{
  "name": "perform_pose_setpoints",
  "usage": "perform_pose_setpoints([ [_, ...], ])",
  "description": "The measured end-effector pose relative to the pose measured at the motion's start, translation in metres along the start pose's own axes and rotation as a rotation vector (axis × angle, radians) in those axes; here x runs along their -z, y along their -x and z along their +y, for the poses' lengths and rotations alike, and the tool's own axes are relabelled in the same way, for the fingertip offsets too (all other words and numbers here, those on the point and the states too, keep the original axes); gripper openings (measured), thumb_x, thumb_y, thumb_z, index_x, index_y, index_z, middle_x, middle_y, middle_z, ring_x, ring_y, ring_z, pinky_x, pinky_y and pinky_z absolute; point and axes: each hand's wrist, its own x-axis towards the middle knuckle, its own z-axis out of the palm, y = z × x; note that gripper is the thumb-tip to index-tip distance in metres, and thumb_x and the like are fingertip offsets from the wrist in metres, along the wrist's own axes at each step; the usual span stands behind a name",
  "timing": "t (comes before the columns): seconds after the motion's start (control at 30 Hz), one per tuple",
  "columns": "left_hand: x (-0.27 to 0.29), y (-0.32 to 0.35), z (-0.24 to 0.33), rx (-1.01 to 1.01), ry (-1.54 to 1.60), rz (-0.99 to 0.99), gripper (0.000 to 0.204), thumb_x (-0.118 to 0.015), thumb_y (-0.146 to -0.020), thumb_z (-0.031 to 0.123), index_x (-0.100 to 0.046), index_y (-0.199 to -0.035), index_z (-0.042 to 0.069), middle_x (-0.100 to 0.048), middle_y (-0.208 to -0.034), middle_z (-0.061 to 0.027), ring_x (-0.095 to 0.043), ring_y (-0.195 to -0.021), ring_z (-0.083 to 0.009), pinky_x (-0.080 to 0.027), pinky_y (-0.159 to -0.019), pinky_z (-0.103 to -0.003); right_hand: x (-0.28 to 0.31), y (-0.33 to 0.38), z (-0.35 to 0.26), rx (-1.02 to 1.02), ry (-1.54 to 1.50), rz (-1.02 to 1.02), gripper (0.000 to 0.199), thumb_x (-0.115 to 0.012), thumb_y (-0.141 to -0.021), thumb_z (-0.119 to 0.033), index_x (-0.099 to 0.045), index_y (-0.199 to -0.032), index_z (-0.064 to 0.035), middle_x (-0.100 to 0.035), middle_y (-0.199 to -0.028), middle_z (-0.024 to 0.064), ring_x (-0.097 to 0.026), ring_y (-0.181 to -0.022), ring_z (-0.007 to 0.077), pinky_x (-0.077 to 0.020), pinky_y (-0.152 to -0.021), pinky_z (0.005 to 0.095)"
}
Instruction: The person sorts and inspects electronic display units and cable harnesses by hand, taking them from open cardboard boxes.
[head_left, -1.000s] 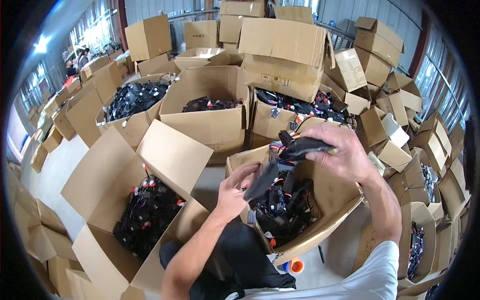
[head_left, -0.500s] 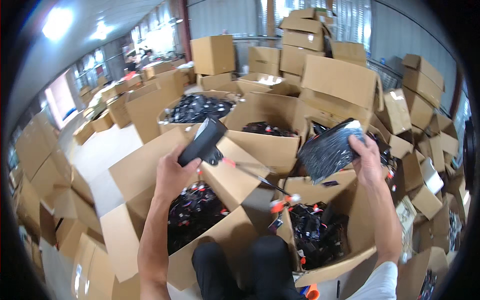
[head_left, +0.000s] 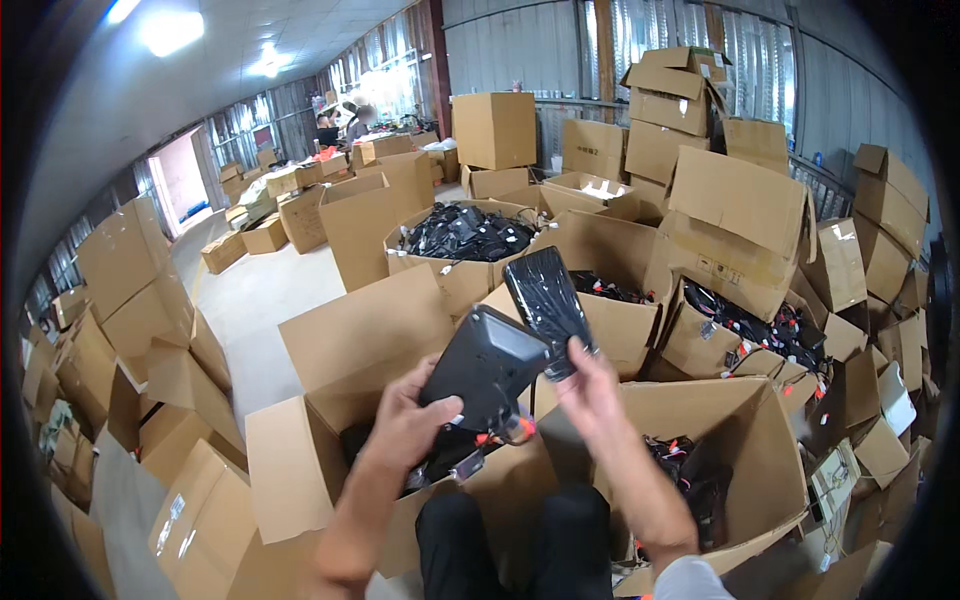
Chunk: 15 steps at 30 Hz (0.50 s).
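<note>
My left hand [head_left: 412, 418] grips a black plastic device housing [head_left: 485, 365] by its near left edge, thumb on top. Its broad flat face is turned up toward me. In my right hand [head_left: 590, 388] is a flat black pack [head_left: 547, 300] in shiny clear film, pinched at its lower end and tilted up. The two black pieces overlap or nearly touch in front of me. Thin leads with orange-red tips [head_left: 522, 430] dangle below the housing, over an open carton [head_left: 500, 495] with dark parts inside.
Near my right knee stands another open carton [head_left: 755, 440] holding black cabled parts. Beyond are cartons heaped with black items [head_left: 468, 232] and wired pieces [head_left: 745, 318]. Stacked boxes [head_left: 668, 120] line the back wall. Bare floor [head_left: 265, 325] runs along the left. A distant person [head_left: 358, 122] is visible.
My hands have come together at the middle. The housing has turned so its broad face shows, and the wrapped pack has moved left and swung more upright. The view has shifted left and up.
</note>
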Motion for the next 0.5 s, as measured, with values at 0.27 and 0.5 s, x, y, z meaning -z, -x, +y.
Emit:
perform_pose_setpoints([
  [0.27, -0.024, 0.024, -0.089, -0.112, 0.613, 0.318, 0.049, -0.062, -0.097, 0.008, -0.037, -0.138, 0.000, -0.056, -0.126, -0.0114, -0.059, -0.114, -0.0218, -0.049, -0.101, -0.040, 0.010, 0.063, 0.100, -0.136, 0.229, -0.105, 0.043, -0.055, -0.102, -0.025, -0.048, -0.140, -0.0068, -0.058, -0.134, 0.0048, -0.055, -0.123, 0.0177, -0.0412, -0.109, 0.0373],
  [0.5, -0.009, 0.055, -0.108, -0.006, 0.790, 0.365, 0.057, -0.065, -0.098, 0.017, -0.041, -0.145, -0.003, -0.057, -0.134, -0.0101, -0.057, -0.120, -0.0180, -0.045, -0.103, -0.033, 0.073, 0.097, 0.104, -0.316, 0.939, -0.003, 0.048, -0.038, -0.109, -0.031, -0.041, -0.150, -0.0066, -0.048, -0.146, 0.0080, -0.047, -0.131, 0.0183, -0.0347, -0.112, 0.0340],
])
